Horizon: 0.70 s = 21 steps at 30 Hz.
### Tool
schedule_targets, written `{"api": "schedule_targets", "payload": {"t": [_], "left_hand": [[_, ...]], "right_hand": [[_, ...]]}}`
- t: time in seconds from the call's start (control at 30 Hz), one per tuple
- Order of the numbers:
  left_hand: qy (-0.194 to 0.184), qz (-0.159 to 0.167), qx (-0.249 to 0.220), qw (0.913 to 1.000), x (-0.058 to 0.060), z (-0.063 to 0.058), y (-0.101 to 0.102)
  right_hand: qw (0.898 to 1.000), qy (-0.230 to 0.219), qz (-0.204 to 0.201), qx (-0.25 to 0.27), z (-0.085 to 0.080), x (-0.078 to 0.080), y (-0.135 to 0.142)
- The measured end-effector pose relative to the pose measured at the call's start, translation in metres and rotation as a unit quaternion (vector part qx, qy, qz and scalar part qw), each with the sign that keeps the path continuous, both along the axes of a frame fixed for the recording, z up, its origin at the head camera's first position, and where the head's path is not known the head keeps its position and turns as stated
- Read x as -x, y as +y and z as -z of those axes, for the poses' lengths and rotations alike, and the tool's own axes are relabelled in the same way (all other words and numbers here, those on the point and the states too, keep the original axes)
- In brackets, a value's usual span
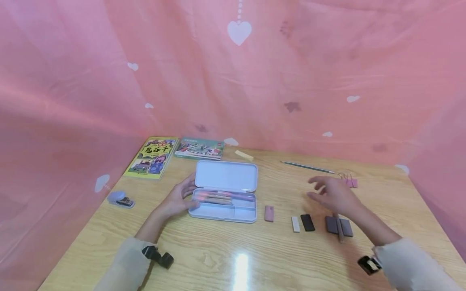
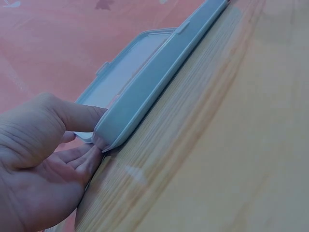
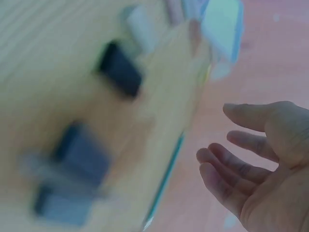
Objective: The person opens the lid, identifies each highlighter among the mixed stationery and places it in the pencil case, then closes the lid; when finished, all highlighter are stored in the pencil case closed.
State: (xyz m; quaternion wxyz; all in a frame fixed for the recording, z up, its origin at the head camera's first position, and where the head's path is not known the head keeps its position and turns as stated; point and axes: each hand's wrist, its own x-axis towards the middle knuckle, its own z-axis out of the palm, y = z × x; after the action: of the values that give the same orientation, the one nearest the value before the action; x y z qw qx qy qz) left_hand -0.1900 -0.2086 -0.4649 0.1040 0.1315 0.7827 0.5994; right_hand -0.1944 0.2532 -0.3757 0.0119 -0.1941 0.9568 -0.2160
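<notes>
A pale blue pencil case (image 1: 218, 212) stands with its lid (image 1: 226, 176) raised, several pens and pencils (image 1: 216, 198) in its back compartment. My left hand (image 1: 178, 199) grips the left end of the case; in the left wrist view the thumb lies at the rim and fingertips tuck under the corner. Over the right side of the table hovers my right hand (image 1: 335, 196), fingers loosely bent and holding nothing. Near it lie a green pencil (image 1: 309, 167), a pink binder clip (image 1: 352, 183), a black block (image 1: 307, 222) and dark grey pieces (image 1: 331, 224) with a stick (image 1: 340, 232) across them.
A pink block (image 1: 269, 213) and a white eraser-like block (image 1: 295, 224) lie right of the case. Behind are a yellow book (image 1: 153, 157), a green book or box (image 1: 200, 148) and a pale strip (image 1: 244, 155). A stapler (image 1: 121, 199) sits far left. Pink cloth (image 1: 236, 89) surrounds the table.
</notes>
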Motion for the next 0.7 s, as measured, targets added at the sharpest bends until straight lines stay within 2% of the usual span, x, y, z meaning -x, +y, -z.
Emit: {"api": "schedule_targets", "payload": {"t": [0.13,0.27,0.37,0.7], "left_hand": [[0.003,0.008,-0.006,0.9999,-0.005,-0.010,0.002],[0.006,0.006,-0.014,0.9999,0.000,0.003,-0.002],[0.006,0.001,-0.014,0.9999,0.004,0.011,-0.005],[0.011,-0.009,0.011,0.9998,0.004,0.013,-0.003]], "right_hand": [[0.999,-0.014,0.044,-0.025,0.014,-0.010,0.036],[0.996,-0.028,0.067,-0.052,0.029,-0.015,0.055],[0.995,-0.040,0.077,-0.056,0.039,-0.016,0.059],[0.992,-0.054,0.101,-0.051,0.047,-0.012,0.058]]}}
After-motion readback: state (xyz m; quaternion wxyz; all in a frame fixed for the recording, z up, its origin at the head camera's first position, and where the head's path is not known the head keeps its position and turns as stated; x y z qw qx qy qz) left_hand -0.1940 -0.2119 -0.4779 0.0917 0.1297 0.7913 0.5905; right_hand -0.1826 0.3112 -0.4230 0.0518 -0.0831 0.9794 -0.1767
